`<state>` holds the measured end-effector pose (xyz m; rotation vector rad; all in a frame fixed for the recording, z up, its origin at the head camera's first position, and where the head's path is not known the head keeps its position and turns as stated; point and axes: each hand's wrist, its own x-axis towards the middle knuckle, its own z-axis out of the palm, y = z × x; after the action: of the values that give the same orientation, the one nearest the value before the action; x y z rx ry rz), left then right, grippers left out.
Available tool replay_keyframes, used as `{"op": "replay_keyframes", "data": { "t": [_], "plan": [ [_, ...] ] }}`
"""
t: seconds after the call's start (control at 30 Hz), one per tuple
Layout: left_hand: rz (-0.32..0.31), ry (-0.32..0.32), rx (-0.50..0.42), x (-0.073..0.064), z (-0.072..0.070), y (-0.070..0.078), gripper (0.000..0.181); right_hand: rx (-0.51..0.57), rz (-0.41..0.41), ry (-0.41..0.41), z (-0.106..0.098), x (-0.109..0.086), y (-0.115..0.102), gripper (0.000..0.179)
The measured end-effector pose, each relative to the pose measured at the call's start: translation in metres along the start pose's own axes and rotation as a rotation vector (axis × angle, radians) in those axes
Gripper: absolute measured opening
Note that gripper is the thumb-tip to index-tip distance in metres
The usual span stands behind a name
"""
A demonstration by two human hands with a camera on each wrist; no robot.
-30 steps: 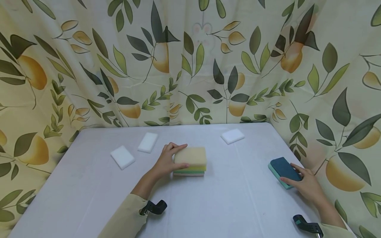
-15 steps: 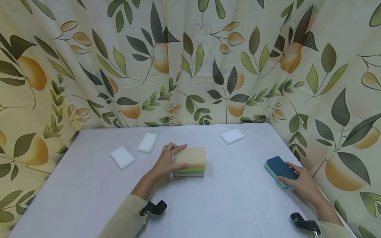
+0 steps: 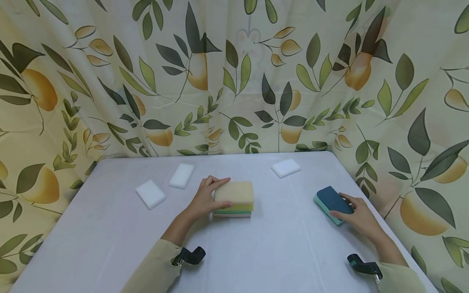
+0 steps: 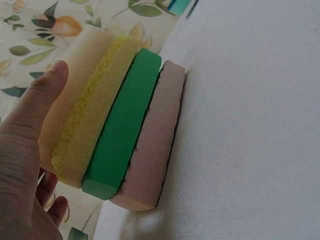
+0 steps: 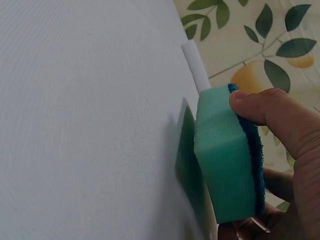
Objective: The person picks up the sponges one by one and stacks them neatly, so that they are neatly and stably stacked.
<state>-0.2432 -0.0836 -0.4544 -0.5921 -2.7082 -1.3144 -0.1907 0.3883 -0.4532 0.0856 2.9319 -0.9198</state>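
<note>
Judged light and soft, scouring sponge and foam stack are suitably gripped across near-far sides by right hand and left hand respectively.

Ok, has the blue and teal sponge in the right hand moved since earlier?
Yes. In the head view, the blue and teal sponge has moved left and slightly up the picture, closer to the rightmost white pad, which has stayed put.
</note>
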Motion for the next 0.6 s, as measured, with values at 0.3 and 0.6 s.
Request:
{"op": "replay_keyframes", "data": {
  "t": [0.3, 0.6],
  "plan": [
    [0.007, -0.001, 0.002, 0.0, -0.001, -0.001, 0.077, 0.029, -0.025, -0.028, 0.004, 0.012, -0.021, 0.094],
    [0.013, -0.006, 0.0, 0.0, -0.001, -0.001, 0.077, 0.06, -0.046, -0.044, 0.006, 0.023, -0.046, 0.093]
  ]
}}
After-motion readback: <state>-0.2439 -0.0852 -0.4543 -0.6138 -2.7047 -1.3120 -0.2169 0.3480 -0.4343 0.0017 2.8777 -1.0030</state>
